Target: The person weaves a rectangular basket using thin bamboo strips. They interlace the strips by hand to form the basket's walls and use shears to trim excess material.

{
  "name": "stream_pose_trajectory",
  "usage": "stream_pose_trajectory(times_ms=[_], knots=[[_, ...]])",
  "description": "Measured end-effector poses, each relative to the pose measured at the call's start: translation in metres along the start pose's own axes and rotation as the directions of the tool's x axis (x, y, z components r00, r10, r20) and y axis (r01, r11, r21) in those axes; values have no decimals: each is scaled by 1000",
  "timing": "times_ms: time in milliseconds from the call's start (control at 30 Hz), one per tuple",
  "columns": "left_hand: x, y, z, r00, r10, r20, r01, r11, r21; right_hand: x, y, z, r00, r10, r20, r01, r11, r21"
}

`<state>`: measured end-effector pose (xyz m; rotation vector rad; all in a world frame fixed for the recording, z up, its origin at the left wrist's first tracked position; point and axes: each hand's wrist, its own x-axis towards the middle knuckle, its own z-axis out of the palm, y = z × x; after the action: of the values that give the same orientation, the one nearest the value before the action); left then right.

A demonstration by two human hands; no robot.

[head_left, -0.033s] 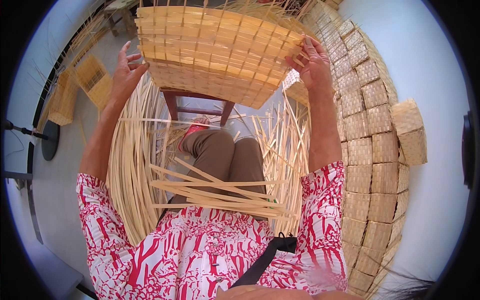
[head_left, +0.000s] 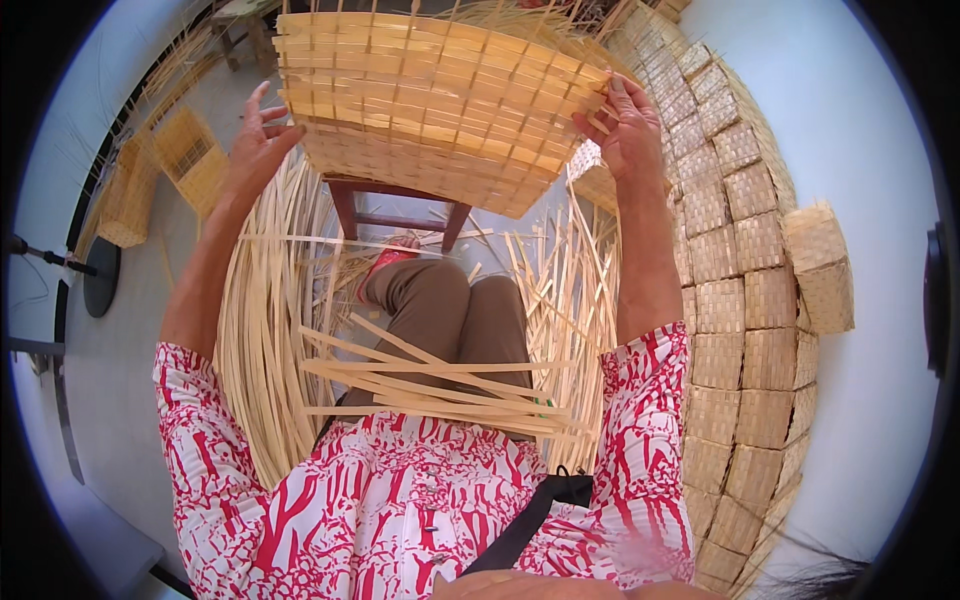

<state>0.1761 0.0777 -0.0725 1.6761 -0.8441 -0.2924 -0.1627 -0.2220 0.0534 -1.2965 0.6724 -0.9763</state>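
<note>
A half-woven bamboo basket (head_left: 430, 100) is raised before me over a dark red stool (head_left: 400, 195), its open strips sticking up at the far edge. At its right corner my right hand (head_left: 630, 125) is closed, thumb and fingers pinching the woven edge. Beside the left edge my left hand (head_left: 262, 135) is open with fingers apart, and its thumb tip lies against or very near the weave. Loose bamboo strips (head_left: 430, 385) lie across my lap.
Long strip bundles (head_left: 265, 330) flank my legs, with more loose strips (head_left: 570, 290) on the right. Stacked woven baskets (head_left: 720, 320) line the right wall, one basket (head_left: 822, 265) jutting out. Unfinished baskets (head_left: 190, 160) and a round black stand base (head_left: 100, 280) are at left.
</note>
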Motion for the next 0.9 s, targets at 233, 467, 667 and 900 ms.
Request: stream_pose_trajectory(times_ms=[233,467,667,900], knots=[[9,-7,7,999,28,-22,-27,1000,8,2,13,11,997,-66,-38,65,997,-32],[-13,-9,11,991,51,-120,-32,988,153,6,8,6,999,-13,-38,12,1000,-20],[-30,-6,5,995,-98,23,95,991,97,4,6,-12,994,-77,71,82,994,-69],[-54,-38,15,836,-76,543,38,996,79,-55,25,-69,988,156,15,-140,920,-365]])
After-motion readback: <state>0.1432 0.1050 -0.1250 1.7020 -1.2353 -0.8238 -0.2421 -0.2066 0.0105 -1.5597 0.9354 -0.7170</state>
